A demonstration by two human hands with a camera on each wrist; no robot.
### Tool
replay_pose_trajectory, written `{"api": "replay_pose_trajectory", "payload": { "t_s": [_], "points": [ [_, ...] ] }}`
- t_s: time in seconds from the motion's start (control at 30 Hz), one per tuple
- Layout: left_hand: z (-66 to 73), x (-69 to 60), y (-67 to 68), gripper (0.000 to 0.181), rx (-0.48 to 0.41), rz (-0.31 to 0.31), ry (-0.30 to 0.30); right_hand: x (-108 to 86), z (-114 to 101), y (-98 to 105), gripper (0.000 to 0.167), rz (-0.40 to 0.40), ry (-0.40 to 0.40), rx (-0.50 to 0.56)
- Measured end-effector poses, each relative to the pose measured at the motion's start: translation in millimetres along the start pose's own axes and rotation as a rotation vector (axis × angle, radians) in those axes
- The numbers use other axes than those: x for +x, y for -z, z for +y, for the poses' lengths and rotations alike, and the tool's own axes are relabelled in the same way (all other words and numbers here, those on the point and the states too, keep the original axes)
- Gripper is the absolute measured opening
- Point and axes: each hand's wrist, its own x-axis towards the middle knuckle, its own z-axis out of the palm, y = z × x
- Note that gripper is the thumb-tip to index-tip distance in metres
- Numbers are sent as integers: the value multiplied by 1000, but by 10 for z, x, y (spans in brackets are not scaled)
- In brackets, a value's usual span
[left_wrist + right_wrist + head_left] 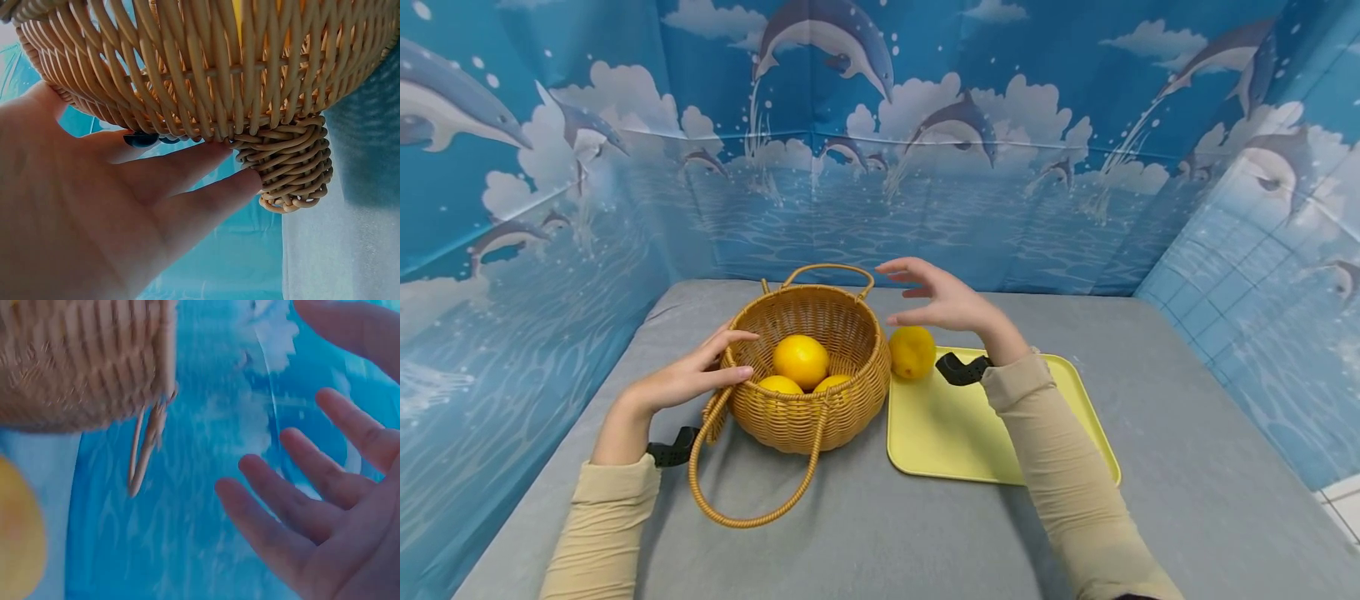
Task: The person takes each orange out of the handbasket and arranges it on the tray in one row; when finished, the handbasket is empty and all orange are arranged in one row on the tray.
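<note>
A round wicker basket stands left of centre, with three yellow lemons inside. My left hand holds its left side: the thumb and a finger reach over the rim, while other fingers touch the outer weave from outside. Another lemon lies at the far left corner of a yellow tray, beside the basket. Above that lemon hovers my right hand, fingers spread and nothing in them. In the right wrist view the palm and fingers are apart from the basket.
One looped handle hangs toward the front onto the grey tabletop; the other handle stands up at the back. Dolphin-printed curtains enclose the table behind and on both sides.
</note>
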Motion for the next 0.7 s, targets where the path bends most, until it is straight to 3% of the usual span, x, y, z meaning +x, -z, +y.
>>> {"api": "replay_pose_trajectory", "payload": {
  "t_s": [0.2, 0.33, 0.7],
  "points": [
    [2, -1, -1, 55, -1, -1, 0, 336, -270, -52, 62, -216, 47, -77],
    [1, 2, 1, 54, -3, -2, 4, 555, -383, -105, 60, -313, 42, -132],
    [-5, 8, -1, 54, -16, -2, 6, 1027, -362, -351, 56, -523, 84, -98]
  ]
}}
